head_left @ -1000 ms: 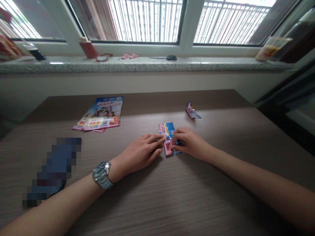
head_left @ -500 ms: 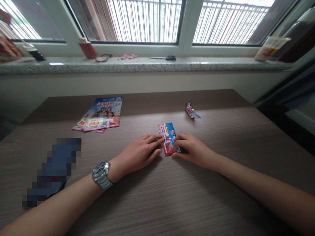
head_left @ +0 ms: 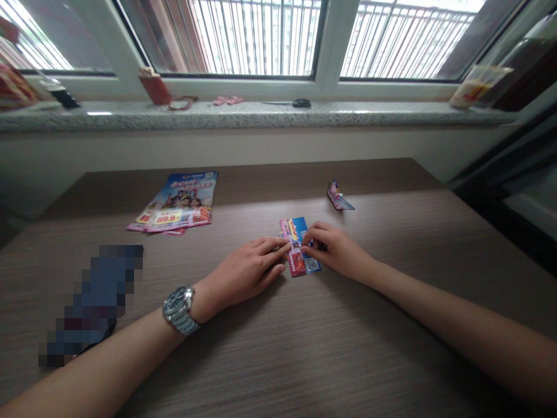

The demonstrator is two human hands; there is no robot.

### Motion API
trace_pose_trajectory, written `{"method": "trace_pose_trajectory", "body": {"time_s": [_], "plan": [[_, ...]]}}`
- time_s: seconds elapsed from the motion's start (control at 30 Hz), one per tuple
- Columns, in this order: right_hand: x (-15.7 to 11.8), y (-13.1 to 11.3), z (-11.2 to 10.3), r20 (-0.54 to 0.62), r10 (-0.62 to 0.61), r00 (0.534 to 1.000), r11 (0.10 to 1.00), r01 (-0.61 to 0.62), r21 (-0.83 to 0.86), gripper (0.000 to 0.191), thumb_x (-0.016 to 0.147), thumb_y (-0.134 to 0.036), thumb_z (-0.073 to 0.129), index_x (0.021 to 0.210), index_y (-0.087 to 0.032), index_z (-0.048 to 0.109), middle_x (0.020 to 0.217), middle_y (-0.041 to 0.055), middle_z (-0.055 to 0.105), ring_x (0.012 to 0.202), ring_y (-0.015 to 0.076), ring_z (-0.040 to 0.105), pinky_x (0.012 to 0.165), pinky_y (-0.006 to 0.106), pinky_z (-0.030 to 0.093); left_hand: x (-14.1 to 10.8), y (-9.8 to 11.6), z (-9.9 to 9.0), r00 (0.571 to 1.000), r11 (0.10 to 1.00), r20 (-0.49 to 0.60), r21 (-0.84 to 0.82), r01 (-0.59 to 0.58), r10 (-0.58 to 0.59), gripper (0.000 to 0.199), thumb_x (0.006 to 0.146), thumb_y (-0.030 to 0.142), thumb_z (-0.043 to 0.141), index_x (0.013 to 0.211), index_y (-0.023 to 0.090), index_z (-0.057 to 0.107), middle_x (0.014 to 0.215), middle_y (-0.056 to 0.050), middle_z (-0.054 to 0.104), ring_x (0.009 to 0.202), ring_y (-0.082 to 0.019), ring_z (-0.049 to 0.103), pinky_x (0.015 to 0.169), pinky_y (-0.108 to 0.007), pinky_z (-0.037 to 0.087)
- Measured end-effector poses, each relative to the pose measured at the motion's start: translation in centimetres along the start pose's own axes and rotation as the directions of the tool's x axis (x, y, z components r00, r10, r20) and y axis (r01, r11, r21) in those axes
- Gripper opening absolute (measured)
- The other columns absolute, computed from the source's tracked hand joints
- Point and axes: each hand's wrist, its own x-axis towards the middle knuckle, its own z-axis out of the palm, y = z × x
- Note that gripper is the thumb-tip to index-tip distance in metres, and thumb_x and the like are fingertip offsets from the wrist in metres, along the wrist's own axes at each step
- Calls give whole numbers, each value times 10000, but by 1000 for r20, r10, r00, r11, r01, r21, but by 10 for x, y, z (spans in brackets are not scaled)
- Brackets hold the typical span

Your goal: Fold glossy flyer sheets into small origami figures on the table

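At the near side, your left wrist carried a metal-band wristwatch (head_left: 179, 307) over the wood-grain table (head_left: 278, 360). Beside that forearm lay a dark blue item (head_left: 98, 296) (masked by pixelation, so its identity could not be told).

Your left hand (head_left: 250, 267) was palm down, fingers extended and close together, with the fingertips resting on the left edge of the folded flyer (head_left: 297, 264); it gripped nothing. Your right hand (head_left: 337, 249) was at the opposite edge, fingers curled and thumb drawn toward them. Whether they pinched the paper could not be told.

The folded flyer lay on the table between both hands, in a narrow, compact form with its QR code facing up. Its reduction to this form was judged well advanced; whether every crease was pressed flat could not be confirmed.

Farther out, to the left, the stack of flyers (head_left: 185, 200) lay flat, its visible sheets unfolded. Toward the right, a small folded paper piece (head_left: 337, 197) stood partly raised, its creasing already done, apart from your hands.

At the far side, the granite windowsill (head_left: 243, 119) held scissors (head_left: 301, 103), a red container (head_left: 155, 88) and a plastic cup (head_left: 476, 88).
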Motion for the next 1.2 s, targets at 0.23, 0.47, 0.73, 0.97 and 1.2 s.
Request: {"method": "trace_pose_trajectory", "body": {"time_s": [0.23,0.47,0.73,0.97,1.2], "plan": [[6,1,5,-20,28,999,999,-28,-36,42,916,-166,718,900,-191,689,932,18,584,734,128,553,687,253,432,0,0,0,1000,1000,4,17,3,-3,452,1089,342,412,1511,202,490,1524,-121,521,1363,-276,534,1162,-470,454],[-3,-4,0,30,-17,999,1000,17,-24,87,888,-187,761,952,-210,707,1026,58,612,914,191,609,816,318,492,0,1,0,1000,1000,-6,7,8,-8,451,1082,353,430,1503,206,501,1521,-120,526,1361,-278,536,1158,-481,458],[-14,-7,-1,30,-62,998,998,63,-19,187,849,-240,813,1000,-237,703,1136,86,617,1094,254,601,980,422,489,0,1,-1,1000,1000,6,3,9,-9,451,1082,358,435,1505,214,497,1524,-120,522,1374,-277,526,1161,-479,454],[-18,-6,0,18,-68,998,998,68,-12,207,853,-262,810,1028,-251,700,1187,87,617,1140,265,591,1013,446,475,-1,-1,3,999,1000,-40,-6,-8,7,451,1075,347,454,1512,244,486,1523,-104,527,1370,-271,534,1172,-494,446],[-21,-4,3,-7,-63,998,998,63,20,203,862,-271,802,1032,-255,692,1197,87,614,1160,269,587,1034,457,473,-1,0,2,1000,1000,-26,0,-6,6,465,1075,343,453,1528,242,459,1539,-99,512,1391,-267,513,1188,-477,432]]}}
